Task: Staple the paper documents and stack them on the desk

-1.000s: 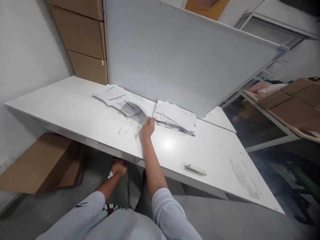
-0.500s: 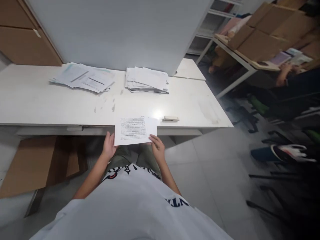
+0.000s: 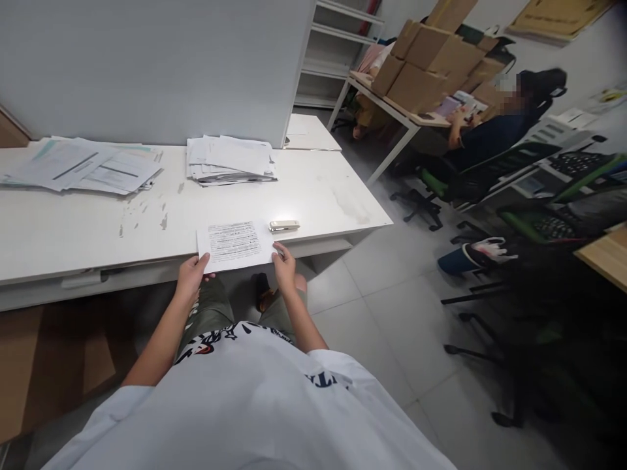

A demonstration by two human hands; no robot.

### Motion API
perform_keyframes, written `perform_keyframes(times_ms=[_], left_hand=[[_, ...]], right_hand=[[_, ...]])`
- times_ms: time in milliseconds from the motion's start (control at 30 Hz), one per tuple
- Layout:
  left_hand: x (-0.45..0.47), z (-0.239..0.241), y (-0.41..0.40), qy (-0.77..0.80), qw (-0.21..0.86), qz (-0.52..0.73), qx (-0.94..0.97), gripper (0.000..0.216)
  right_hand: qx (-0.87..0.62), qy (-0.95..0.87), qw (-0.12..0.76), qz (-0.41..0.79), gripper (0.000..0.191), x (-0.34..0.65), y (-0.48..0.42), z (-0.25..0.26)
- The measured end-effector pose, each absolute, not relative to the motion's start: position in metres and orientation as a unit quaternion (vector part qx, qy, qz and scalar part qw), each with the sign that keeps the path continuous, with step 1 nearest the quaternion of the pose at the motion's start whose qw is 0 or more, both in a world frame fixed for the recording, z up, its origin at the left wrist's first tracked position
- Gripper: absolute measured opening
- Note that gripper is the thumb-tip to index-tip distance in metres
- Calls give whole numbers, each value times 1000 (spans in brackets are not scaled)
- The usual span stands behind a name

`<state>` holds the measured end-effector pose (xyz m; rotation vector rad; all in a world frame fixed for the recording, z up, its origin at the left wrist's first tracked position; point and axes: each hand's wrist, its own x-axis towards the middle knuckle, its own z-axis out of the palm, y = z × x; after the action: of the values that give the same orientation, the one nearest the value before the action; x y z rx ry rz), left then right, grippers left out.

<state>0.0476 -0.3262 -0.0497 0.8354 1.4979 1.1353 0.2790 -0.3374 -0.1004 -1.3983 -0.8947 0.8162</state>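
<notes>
Nearby, at the left beneath the desk (image 3: 313, 202), there's a brown carton (image 3: 17, 365), its inside too dark for me to make out. Across the room, more cardboard boxes (image 3: 426, 68) are heaped on another table (image 3: 382, 102), and I can't see what they hold. Beside that table a person (image 3: 494, 134) sits with hands close to some small things on top. A blue bin (image 3: 456, 261) stands on the floor, a whitish plastic bag (image 3: 492, 248) bunched at its mouth.

As for writing, the sheet of paper (image 3: 235, 245) carries tight rows of black print, too small to read from here. The loose pile (image 3: 88, 163) on the desk shows dark bars and fine text, just as unreadable, while the neater stack (image 3: 232, 156) looks mostly plain on top. On the white shirt (image 3: 264, 411) I can pick out letters like "TA", the rest lost in folds.

That sheet of paper is held out nearly level across the desk's front edge. The left hand (image 3: 192, 277) pinches its near left corner, thumb on top; the right hand (image 3: 285, 266) has thumb and fingers closed on the right edge. A stapler (image 3: 284, 226) lies on the desk, just beyond the right hand.
</notes>
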Motion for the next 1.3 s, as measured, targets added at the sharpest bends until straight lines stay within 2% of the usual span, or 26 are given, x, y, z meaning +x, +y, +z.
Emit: perform_keyframes(times_ms=[233,533,667,833,1000,1200,1300], left_hand=[[54,-57,-319,616,530,468,349,35],[75,-71,-307,583,561,467,357,60],[85,-65,-305,580,581,439,365,58],[92,-59,-303,563,576,452,384,46],[91,-59,-296,577,554,459,387,36],[87,-66,-291,590,529,454,408,29],[91,-67,-293,599,514,440,427,32]], right_hand=[[-609,-349,605,375,42,289,-341,-102],[-643,-345,595,337,37,308,-333,-100],[-693,-424,548,200,36,317,-336,-85],[-670,-614,416,29,40,327,-320,-51],[-624,-716,313,7,33,328,-294,-41],[-640,-700,317,18,32,322,-284,-60],[-656,-698,288,-6,29,318,-283,-60]])
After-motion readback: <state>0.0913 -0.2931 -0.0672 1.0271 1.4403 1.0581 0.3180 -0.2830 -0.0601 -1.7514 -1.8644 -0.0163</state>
